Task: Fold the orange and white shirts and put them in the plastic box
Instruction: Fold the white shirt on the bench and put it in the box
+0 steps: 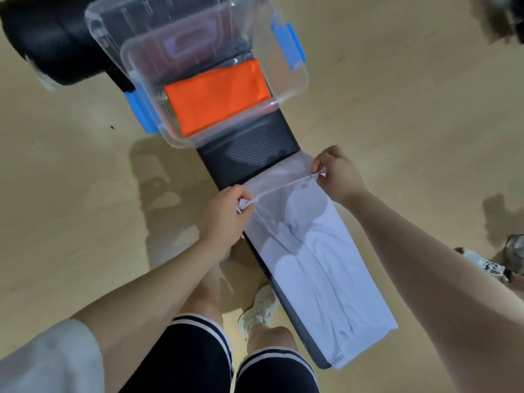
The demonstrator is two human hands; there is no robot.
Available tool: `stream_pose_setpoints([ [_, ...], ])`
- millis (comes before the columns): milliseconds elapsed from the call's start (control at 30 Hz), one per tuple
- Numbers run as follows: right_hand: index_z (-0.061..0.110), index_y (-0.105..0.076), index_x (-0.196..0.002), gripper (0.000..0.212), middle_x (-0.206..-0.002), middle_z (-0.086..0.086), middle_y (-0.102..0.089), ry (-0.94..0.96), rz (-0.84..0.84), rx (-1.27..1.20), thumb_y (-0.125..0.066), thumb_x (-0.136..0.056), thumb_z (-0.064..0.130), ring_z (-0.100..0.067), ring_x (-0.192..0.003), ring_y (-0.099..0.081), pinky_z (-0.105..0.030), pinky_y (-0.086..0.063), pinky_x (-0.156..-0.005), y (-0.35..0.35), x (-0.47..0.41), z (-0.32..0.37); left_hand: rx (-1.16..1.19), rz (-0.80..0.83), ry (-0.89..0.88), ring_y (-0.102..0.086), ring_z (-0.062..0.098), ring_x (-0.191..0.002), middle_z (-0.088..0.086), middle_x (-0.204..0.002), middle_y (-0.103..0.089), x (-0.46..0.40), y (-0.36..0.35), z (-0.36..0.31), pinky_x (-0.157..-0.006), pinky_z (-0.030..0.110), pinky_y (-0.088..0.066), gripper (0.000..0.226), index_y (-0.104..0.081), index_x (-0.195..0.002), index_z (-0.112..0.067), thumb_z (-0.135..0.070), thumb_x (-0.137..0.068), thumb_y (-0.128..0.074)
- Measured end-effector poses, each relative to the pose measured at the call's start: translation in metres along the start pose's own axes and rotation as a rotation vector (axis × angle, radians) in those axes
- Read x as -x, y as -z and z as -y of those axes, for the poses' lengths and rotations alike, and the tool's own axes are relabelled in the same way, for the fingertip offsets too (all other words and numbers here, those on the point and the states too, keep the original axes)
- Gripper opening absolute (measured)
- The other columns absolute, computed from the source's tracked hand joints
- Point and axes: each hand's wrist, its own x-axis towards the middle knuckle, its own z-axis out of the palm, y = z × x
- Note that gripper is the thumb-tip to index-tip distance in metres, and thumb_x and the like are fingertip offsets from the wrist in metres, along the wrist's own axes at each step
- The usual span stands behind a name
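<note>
The white shirt (pixel 323 279) lies stretched along a narrow dark bench (pixel 249 160), folded into a long strip. My left hand (pixel 226 214) pinches its far left corner. My right hand (pixel 337 171) pinches the far right corner. Between them the far edge is lifted off the bench and pulled taut. The orange shirt (pixel 218 95) lies folded flat inside the clear plastic box (pixel 300 80), which stands on the bench's far end with blue latches on both sides.
The clear lid (pixel 119 12) leans behind the box. A black bulky object (pixel 48 43) sits at the far left. My legs and a white shoe (pixel 261 307) are left of the bench. Tan floor surrounds everything; another shoe (pixel 487 265) shows at right.
</note>
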Motion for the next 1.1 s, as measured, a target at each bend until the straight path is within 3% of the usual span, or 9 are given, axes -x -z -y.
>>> stream_pose_setpoints([
  [100,0.003,-0.062,-0.087,0.02,-0.112,-0.015,-0.05,-0.09,-0.046,-0.07,-0.05,-0.075,-0.007,-0.031,-0.086,-0.058,-0.037,-0.048,-0.083,-0.026,0.05,-0.038,0.022,0.04,-0.011,-0.049,0.02,-0.069,0.002,-0.078,-0.05,0.044,-0.048,0.002,-0.062,0.023,-0.035,0.011,-0.058,-0.082,-0.003,-0.012,-0.083,-0.064],
  [167,0.003,-0.061,-0.09,0.021,-0.117,-0.013,-0.048,-0.191,-0.036,-0.108,-0.049,-0.076,-0.008,-0.027,-0.089,-0.056,-0.03,-0.045,-0.083,-0.046,0.077,-0.067,0.032,0.074,-0.016,-0.046,0.019,-0.073,0.004,-0.081,-0.048,0.073,-0.082,0.006,-0.062,0.02,-0.03,0.01,-0.058,-0.081,0.0,-0.009,-0.084,-0.062],
  [267,0.018,-0.056,-0.077,0.024,-0.092,-0.006,-0.057,-0.378,-0.006,-0.272,-0.049,-0.076,-0.005,-0.021,-0.083,-0.051,-0.028,-0.04,-0.074,-0.075,0.105,-0.11,0.067,0.085,0.026,-0.045,0.015,-0.072,0.002,-0.086,-0.046,0.109,-0.13,0.016,-0.061,0.013,-0.029,0.007,-0.059,-0.085,0.0,-0.007,-0.084,-0.062],
  [400,0.029,-0.057,-0.064,0.04,-0.072,0.005,-0.057,-0.516,-0.012,-0.511,-0.039,-0.07,-0.006,-0.024,-0.078,-0.055,-0.037,-0.045,-0.073,-0.107,0.137,-0.15,0.228,0.039,0.244,-0.05,0.003,-0.068,-0.005,-0.079,-0.051,0.142,-0.178,0.031,-0.063,0.005,-0.039,0.011,-0.059,-0.084,-0.009,-0.02,-0.087,-0.061],
  [567,0.02,-0.062,-0.053,0.023,-0.059,-0.001,-0.057,-0.655,-0.099,-0.753,-0.056,-0.072,0.01,-0.019,-0.06,-0.051,-0.031,-0.043,-0.062,-0.121,0.147,-0.162,0.534,-0.257,0.667,-0.049,0.009,-0.068,-0.007,-0.075,-0.051,0.15,-0.205,0.034,-0.06,0.009,-0.041,0.014,-0.05,-0.093,-0.012,-0.009,-0.085,-0.061],
  [733,0.019,-0.045,-0.071,0.025,-0.06,-0.002,-0.047,-0.623,-0.262,-0.928,-0.055,-0.079,-0.003,-0.013,-0.048,-0.044,-0.02,-0.039,-0.044,-0.121,0.149,-0.159,0.687,-0.263,0.843,-0.051,0.014,-0.073,0.003,-0.089,-0.055,0.15,-0.217,0.024,-0.065,0.02,-0.045,0.037,-0.046,-0.102,-0.015,-0.007,-0.073,-0.068],
  [867,0.027,-0.041,-0.075,0.031,-0.067,0.002,-0.046,-0.687,-0.352,-0.876,-0.05,-0.074,-0.003,-0.013,-0.047,-0.044,-0.02,-0.037,-0.044,-0.121,0.162,-0.167,0.759,-0.071,0.871,-0.058,0.013,-0.074,0.001,-0.084,-0.06,0.171,-0.228,0.023,-0.091,0.034,-0.052,0.02,-0.055,-0.094,-0.01,-0.007,-0.079,-0.068],
  [967,0.026,-0.042,-0.074,0.03,-0.072,-0.005,-0.049,-0.714,-0.332,-0.837,-0.044,-0.077,-0.003,-0.017,-0.052,-0.048,-0.022,-0.038,-0.046,-0.127,0.18,-0.184,0.648,0.013,0.813,-0.059,0.016,-0.072,-0.001,-0.072,-0.06,0.183,-0.238,0.029,-0.093,0.04,-0.052,0.013,-0.058,-0.074,-0.014,-0.007,-0.081,-0.067],
  [1100,0.009,-0.052,-0.099,0.018,-0.114,-0.021,-0.053,-0.46,-0.269,-0.319,-0.047,-0.081,0.008,-0.034,-0.097,-0.055,-0.026,-0.039,-0.073,-0.14,0.196,-0.193,0.467,-0.002,0.8,-0.064,0.02,-0.073,-0.001,-0.072,-0.06,0.181,-0.245,0.039,-0.086,0.045,-0.055,0.015,-0.051,-0.075,-0.018,-0.016,-0.084,-0.064],
])
